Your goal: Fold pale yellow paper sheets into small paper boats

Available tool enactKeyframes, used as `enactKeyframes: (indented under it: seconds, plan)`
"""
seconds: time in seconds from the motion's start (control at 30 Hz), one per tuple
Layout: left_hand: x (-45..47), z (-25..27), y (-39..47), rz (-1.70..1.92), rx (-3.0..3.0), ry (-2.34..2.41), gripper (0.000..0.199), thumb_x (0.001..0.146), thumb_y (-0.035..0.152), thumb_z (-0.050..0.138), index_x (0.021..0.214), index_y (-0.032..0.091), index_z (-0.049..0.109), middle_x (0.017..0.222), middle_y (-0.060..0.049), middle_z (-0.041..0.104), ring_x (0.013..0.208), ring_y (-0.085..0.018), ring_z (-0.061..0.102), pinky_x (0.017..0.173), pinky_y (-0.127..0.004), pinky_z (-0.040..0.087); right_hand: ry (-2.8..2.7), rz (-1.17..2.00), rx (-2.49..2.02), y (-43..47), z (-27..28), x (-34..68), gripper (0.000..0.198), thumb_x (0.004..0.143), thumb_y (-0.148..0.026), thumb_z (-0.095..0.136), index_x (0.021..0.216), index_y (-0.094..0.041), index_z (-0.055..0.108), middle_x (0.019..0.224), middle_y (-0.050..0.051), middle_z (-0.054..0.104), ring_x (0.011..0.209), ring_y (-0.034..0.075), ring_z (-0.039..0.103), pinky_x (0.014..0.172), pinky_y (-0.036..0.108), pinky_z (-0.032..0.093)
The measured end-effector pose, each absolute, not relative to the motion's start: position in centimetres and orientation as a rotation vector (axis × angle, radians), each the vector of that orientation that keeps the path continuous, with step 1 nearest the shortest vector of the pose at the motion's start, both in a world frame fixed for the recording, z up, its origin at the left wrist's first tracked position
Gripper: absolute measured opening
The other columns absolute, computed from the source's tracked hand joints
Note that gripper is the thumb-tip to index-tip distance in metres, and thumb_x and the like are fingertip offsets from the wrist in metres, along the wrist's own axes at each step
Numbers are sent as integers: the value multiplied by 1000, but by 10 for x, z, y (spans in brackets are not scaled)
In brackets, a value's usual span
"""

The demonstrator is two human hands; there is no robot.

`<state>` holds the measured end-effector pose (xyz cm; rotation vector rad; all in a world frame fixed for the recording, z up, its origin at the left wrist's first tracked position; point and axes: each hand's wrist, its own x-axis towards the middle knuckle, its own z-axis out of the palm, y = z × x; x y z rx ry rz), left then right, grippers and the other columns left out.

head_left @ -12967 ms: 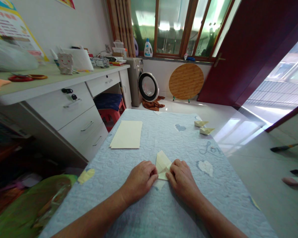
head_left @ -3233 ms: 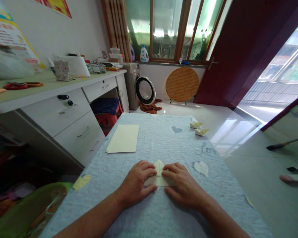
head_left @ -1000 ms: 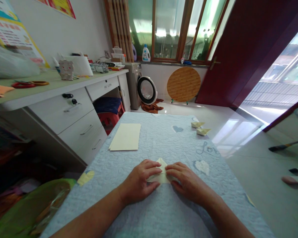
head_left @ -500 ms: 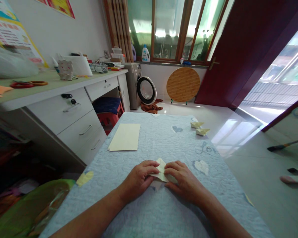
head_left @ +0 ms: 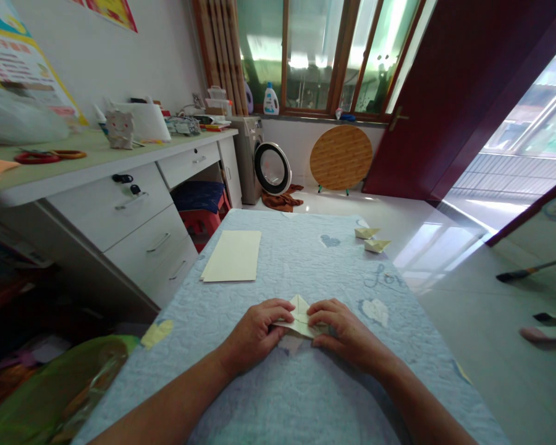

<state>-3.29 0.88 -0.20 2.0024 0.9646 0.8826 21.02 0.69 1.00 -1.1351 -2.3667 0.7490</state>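
Note:
A pale yellow folded sheet of paper (head_left: 299,316) lies between my hands near the middle of the table, its pointed top facing away from me and a crease running down it. My left hand (head_left: 264,327) grips its left side, fingers on top and thumb at the lower edge. On the right side, my right hand (head_left: 340,327) holds it the same way, fingertips pressed on the paper. Both hands cover the paper's outer corners.
A stack of pale yellow paper (head_left: 234,256) lies at the table's far left. Two folded paper boats, one (head_left: 366,233) behind the other (head_left: 377,246), stand at the far right edge. A light blue quilted cloth (head_left: 287,395) covers the table. A green bin (head_left: 120,352) stands at the left.
My fingers have shifted slightly outward on the folded paper, so a little more of its middle shows. The paper stays in about the same place.

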Motion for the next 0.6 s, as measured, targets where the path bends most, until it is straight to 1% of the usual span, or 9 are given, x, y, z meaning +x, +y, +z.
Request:
enactKeyframes:
  seconds: [0.2,0.3,0.37,0.47,0.53,0.6]
  plan:
    - [-34,-3,9,870,2030,963,23,77,7,59,92,19,71,114,-8,69,107,-20,64,96,-35,48,-2326,803,-1114,5,13,211,15,84,-15,69,98,-21,69,114,7,68,106,23,59,95,39,45]
    - [-34,0,7,857,2079,981,21,78,13,65,97,19,71,115,-9,68,107,-22,63,97,-36,47,-2332,720,-1100,2,13,207,18,85,-8,61,95,-20,69,109,6,69,101,21,60,92,37,45]
    - [-33,2,6,831,2141,975,26,75,19,73,102,20,71,114,-9,67,107,-23,61,97,-38,47,-2350,623,-1097,1,12,203,21,84,-4,57,91,-20,69,106,5,70,97,21,60,89,36,45]
    - [-30,4,4,786,2248,994,35,71,30,81,103,20,71,110,-8,67,104,-26,59,94,-40,46,-2368,508,-1109,-2,9,198,17,89,-9,56,87,-20,70,101,6,70,93,20,59,86,36,44]
    - [-28,4,3,764,2306,1045,33,73,33,80,102,19,70,106,-8,67,100,-26,58,91,-41,46,-2367,474,-1121,-3,7,196,17,92,-13,56,86,-20,70,98,5,70,91,20,59,85,35,43]
    - [-26,3,3,734,2356,1089,27,78,31,77,101,19,70,103,-7,67,97,-25,57,89,-40,46,-2362,467,-1134,-3,7,196,16,92,-13,56,87,-20,70,96,4,71,90,19,59,85,35,42]
